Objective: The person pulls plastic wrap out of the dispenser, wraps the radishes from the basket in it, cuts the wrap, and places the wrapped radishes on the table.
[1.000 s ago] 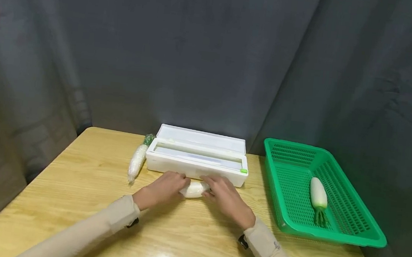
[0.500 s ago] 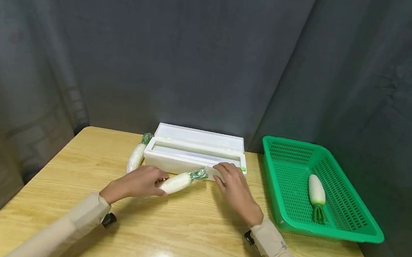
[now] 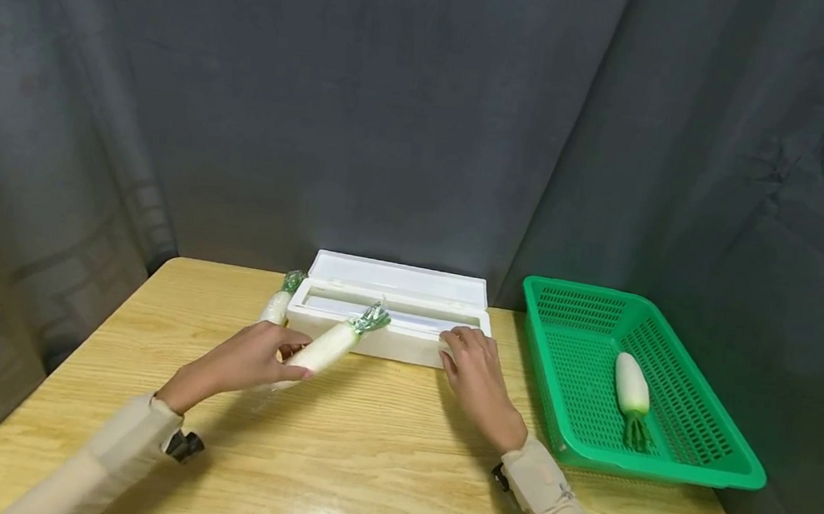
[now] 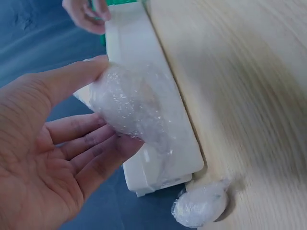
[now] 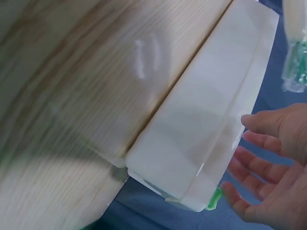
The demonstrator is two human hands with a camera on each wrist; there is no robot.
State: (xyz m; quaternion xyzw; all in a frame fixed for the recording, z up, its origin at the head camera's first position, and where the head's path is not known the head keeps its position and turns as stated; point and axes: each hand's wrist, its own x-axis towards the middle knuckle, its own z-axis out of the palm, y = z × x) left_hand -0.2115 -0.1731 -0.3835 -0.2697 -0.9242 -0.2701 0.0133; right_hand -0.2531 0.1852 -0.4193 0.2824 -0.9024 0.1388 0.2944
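My left hand [image 3: 238, 363] grips the root end of a film-wrapped white radish [image 3: 327, 349], its green stalks pointing up and right across the front of a white cling film box [image 3: 402, 346]. In the left wrist view, thumb and fingers close round the crinkled film on the radish [image 4: 127, 103]. My right hand [image 3: 476, 381] is by the front right of the box, holding nothing, its fingers loosely bent. The right wrist view shows those fingertips right at the box's edge, near a green slider [image 5: 214, 199].
Another wrapped radish [image 3: 276, 306] lies left of the box, partly hidden behind my left hand. At the right stands a green basket [image 3: 668, 470] with a bare radish [image 3: 632, 385] in it. The box's lid [image 3: 398, 279] stands raised, with a dark curtain behind.
Both hands were on the wrapped radish. My right hand has let go and moved right to the box; my left hand has lifted the radish and carried it left, stalks now showing.
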